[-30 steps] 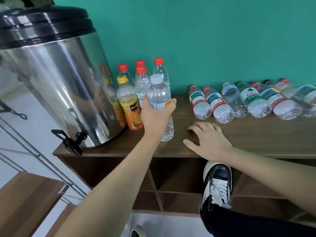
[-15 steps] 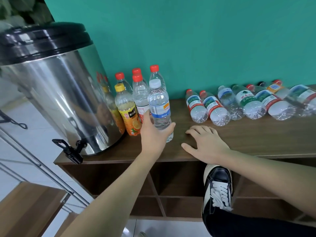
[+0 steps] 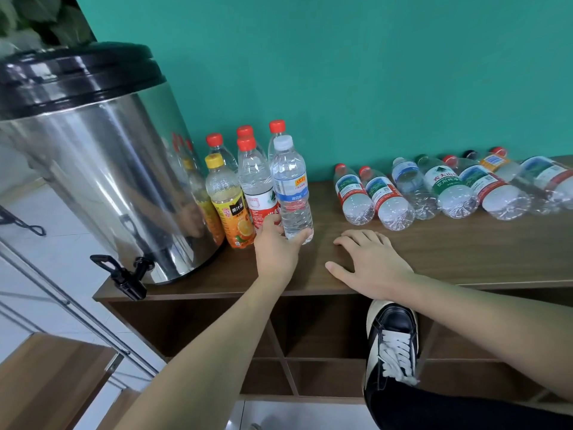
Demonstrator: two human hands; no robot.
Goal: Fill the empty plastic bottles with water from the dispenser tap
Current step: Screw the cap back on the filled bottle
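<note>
The left hand's fingers (image 3: 305,235) wrap the base of the upright clear plastic bottle with a white cap (image 3: 291,187) on the brown wooden desk (image 3: 465,252). Just left of those fingers stands the yellow-capped orange juice bottle (image 3: 229,203); further left, the steel cylindrical water dispenser (image 3: 93,169), its black tap (image 3: 124,276) overhanging the desk's front edge. Right of them the right hand (image 3: 369,262) lies flat; behind it, a row of clear plastic bottles on their sides (image 3: 434,190).

Hidden and cropped parts

The right edge cropped the last lying bottle (image 3: 555,181); the left hand (image 3: 277,246) hid the held bottle's (image 3: 291,187) base.
</note>
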